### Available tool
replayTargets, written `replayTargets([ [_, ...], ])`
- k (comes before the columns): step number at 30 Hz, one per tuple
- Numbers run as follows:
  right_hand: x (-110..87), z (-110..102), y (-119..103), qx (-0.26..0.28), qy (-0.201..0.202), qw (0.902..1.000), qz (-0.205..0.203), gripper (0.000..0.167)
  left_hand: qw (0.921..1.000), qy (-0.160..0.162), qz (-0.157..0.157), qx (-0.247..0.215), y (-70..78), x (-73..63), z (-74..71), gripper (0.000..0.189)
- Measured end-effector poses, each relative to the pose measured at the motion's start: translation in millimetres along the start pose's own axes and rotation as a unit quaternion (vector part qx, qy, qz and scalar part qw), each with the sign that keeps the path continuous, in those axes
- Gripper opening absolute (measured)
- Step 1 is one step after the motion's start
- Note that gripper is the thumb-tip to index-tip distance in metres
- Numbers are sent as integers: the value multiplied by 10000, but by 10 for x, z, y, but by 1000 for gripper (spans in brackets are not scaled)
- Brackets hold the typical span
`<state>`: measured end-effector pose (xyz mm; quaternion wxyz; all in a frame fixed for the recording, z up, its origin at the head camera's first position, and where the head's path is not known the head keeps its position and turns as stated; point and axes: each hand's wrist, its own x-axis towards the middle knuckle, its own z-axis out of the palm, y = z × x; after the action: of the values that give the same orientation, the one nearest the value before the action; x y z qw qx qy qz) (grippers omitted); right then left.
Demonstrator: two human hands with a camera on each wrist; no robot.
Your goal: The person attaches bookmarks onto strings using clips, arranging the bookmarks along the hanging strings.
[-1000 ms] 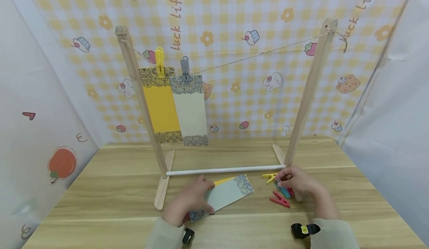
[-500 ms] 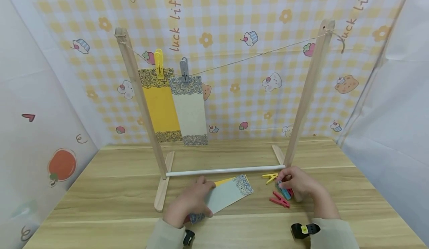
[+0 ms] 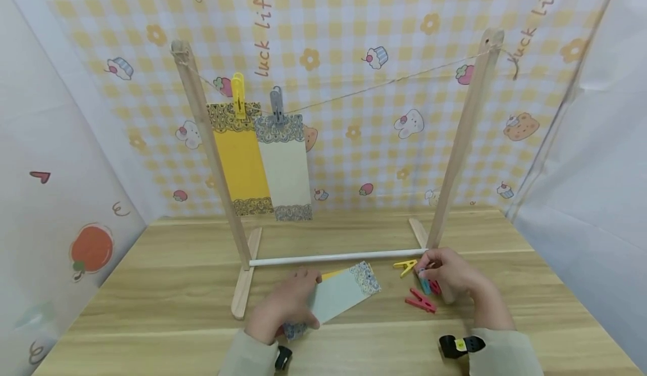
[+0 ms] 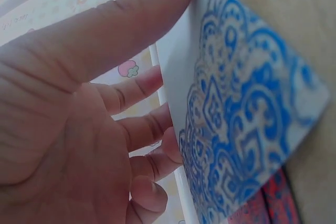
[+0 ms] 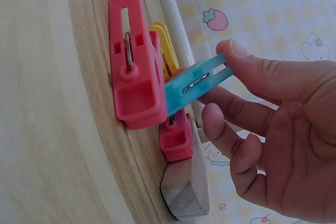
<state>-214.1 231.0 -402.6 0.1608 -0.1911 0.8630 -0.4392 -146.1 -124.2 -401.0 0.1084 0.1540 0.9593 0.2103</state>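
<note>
In the head view my left hand (image 3: 287, 303) spans a pale blue card (image 3: 337, 298) with patterned ends, thumb at the near edge and fingers at the far edge. The left wrist view shows its blue lace-like print (image 4: 239, 108) tilted up, with red-printed card (image 4: 283, 198) beneath. A yellow card (image 3: 331, 274) peeks out behind it. My right hand (image 3: 450, 277) pinches a teal clothespin (image 5: 195, 83) by its handle end, thumb on top. Close by lie a red clothespin (image 5: 137, 61), another red clothespin (image 5: 177, 139) and a yellow clothespin (image 3: 406, 267).
A wooden frame with a left post (image 3: 214, 157), a right post (image 3: 462, 145) and a white bar (image 3: 338, 258) stands behind my hands. From its sagging string (image 3: 384, 83) hang a yellow card (image 3: 244, 165) under a yellow clothespin (image 3: 238, 98) and a pale card (image 3: 284, 173) under a grey clothespin (image 3: 276, 105).
The teal clothespin has tilted and drawn in slightly under my right fingers. My left hand keeps its place at the pale blue card, whose near end has shifted a little.
</note>
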Motion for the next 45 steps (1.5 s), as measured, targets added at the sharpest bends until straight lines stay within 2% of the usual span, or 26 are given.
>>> replayTargets([
  [11,22,-29,-23,285,216,9993,93,13,9957,-177,138,-898,-69,-18,-66,49],
  [19,12,-37,-14,697,108,9975,98,44,9909,-281,220,-1297,-80,-26,-94,44],
  [22,3,-35,-29,755,85,9970,137,49,9902,-304,260,-1341,-84,-14,-95,40],
  [33,16,-49,-70,519,61,9986,17,41,9895,-375,630,-1244,-108,7,-147,25],
  [45,27,-47,-103,555,81,9984,-15,44,9859,-538,639,-1448,-83,-36,-190,23],
])
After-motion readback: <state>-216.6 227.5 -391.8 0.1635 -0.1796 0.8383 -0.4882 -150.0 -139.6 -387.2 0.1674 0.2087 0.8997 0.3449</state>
